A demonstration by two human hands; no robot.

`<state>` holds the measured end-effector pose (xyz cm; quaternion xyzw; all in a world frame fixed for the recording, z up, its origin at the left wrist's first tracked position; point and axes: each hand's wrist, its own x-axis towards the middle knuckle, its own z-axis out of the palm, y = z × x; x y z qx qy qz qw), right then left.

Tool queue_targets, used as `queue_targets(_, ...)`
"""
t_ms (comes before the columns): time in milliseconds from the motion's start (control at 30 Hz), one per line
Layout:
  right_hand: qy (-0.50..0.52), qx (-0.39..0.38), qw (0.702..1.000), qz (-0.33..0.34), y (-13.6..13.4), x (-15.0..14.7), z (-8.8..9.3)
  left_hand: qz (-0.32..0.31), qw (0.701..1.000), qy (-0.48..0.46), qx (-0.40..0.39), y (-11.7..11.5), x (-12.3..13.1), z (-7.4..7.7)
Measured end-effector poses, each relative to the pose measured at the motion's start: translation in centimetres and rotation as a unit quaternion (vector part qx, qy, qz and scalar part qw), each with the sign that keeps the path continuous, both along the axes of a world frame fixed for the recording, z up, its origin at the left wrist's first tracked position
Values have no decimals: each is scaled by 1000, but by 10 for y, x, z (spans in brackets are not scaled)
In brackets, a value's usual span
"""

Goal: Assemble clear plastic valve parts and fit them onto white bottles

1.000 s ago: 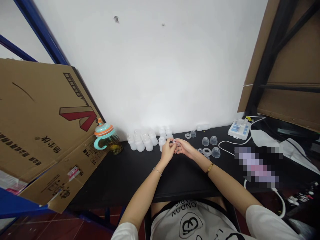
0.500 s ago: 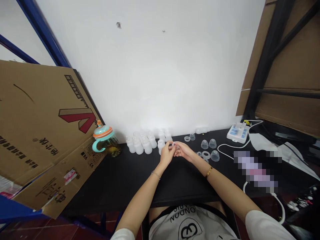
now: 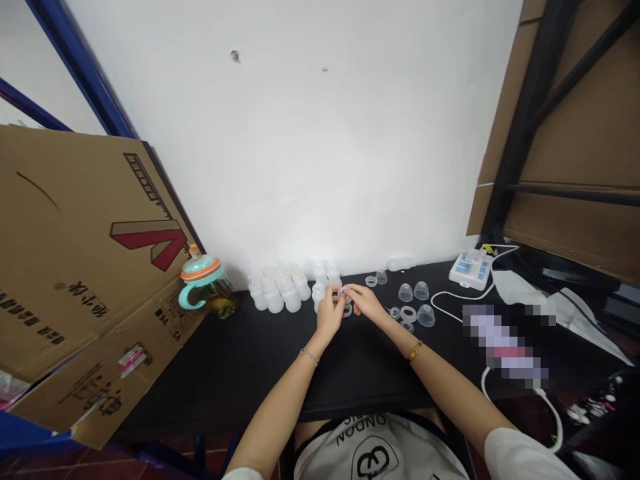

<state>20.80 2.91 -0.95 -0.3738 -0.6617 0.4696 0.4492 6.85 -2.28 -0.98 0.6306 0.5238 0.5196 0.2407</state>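
Note:
My left hand (image 3: pixel 329 312) and my right hand (image 3: pixel 364 300) meet over the black table (image 3: pixel 260 360), fingers pinched together on a small clear plastic ring part (image 3: pixel 344 293). A second clear ring (image 3: pixel 347 310) sits just under the fingers. A group of several small white bottles (image 3: pixel 280 292) stands to the left of my hands, near the wall. To the right lie clear dome caps (image 3: pixel 413 291) and clear rings (image 3: pixel 408 313).
A teal and orange lidded cup (image 3: pixel 206 288) stands at the left by a big tilted cardboard box (image 3: pixel 85 267). A white power strip (image 3: pixel 468 269) with its cable (image 3: pixel 450 307) lies at the back right. Black shelving (image 3: pixel 530 133) and white bags (image 3: pixel 575 300) fill the right side.
My hands stay joined on the small clear part, and the fingers shift slightly. The view has tilted a little, so everything sits slightly lower and left.

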Motion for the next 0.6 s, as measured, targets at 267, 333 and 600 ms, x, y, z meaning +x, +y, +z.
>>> queue_targets(267, -55, 61, 997, 6, -3, 4, 3, -7, 1000, 20, -10, 1, -1, -2)
queue_targets(333, -68, 70, 995, 7, -3, 4, 4, -8, 1000, 21, -11, 2, -1, -4)
queue_targets(600, -72, 110, 991, -4, -11, 5, 10, -20, 1000, 15, 4, 1, -2, 0)
